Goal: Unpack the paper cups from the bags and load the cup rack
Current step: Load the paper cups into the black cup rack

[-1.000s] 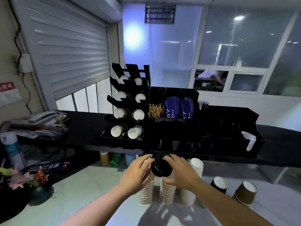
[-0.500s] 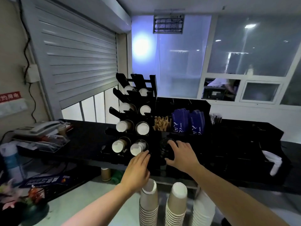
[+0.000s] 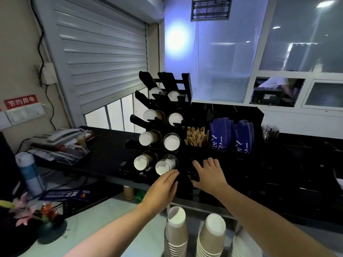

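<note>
The black cup rack [image 3: 186, 84] stands on the dark counter [image 3: 104, 145], and white-rimmed paper cups [image 3: 171, 142] fill its slots. My right hand [image 3: 208, 176] is just right of the rack's bottom row. Its fingers are spread over a black ribbed stack of lids [image 3: 193, 175] and its thumb is under the stack. The straight fingers of my left hand [image 3: 163, 188] touch the rack's base below the lowest right cup [image 3: 165, 166]. Two brown cup stacks [image 3: 176, 232] [image 3: 211, 236] stand below my arms.
A black organiser right of the rack holds brown packets [image 3: 196, 136] and blue sleeves [image 3: 221, 135]. A telephone [image 3: 59, 135] on a tray lies at the counter's left end. A bottle [image 3: 29, 173] and flowers [image 3: 27, 216] stand at the lower left.
Both hands rose from the cup stacks to the rack, carrying the black lid stack up to the counter. My left hand let go of the stack and now touches the rack's base.
</note>
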Demonstrator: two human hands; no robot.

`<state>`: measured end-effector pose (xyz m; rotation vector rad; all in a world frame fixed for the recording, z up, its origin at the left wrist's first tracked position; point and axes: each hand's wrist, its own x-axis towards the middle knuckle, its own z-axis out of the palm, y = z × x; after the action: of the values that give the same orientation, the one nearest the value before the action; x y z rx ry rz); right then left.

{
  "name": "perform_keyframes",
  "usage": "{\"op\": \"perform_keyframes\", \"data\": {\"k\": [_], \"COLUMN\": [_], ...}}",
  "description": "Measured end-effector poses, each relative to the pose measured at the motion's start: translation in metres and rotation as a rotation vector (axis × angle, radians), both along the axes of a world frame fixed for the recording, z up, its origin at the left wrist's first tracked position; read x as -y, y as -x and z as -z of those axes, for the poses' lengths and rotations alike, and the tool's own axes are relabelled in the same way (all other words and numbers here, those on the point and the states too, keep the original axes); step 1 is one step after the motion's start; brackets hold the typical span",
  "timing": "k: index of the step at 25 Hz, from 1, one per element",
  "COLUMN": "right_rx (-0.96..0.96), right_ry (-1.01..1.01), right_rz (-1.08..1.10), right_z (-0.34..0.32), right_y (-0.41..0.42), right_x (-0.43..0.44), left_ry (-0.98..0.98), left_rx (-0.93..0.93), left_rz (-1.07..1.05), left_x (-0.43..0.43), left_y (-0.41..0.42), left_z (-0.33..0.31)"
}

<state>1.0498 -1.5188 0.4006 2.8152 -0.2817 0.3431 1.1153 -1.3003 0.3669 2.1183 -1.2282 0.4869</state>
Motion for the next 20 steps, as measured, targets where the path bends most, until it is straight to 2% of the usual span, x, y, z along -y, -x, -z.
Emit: {"op": "perform_keyframes", "data": {"k": [10,16,20], "right_rx": [-0.104,-0.106,-0.141], "right_ry": [0.033,-0.013,-0.013], "right_rz": [0.042,-0.115,-0.131], "right_z": [0.022,0.026,0.025], "right_y": [-0.001,0.002,0.006], "right_x": [0.006,0.004,-0.003], "left_ry": [0.015,0.002,0.003], "left_rx": [0.097,0.150,0.166], "left_rz": [0.023,0.017,0.018], "left_x": [0.000,-0.002,-0.002], "left_y": [-0.006,-0.008,-0.009], "left_z": [0.007,0.006,0.008]}}
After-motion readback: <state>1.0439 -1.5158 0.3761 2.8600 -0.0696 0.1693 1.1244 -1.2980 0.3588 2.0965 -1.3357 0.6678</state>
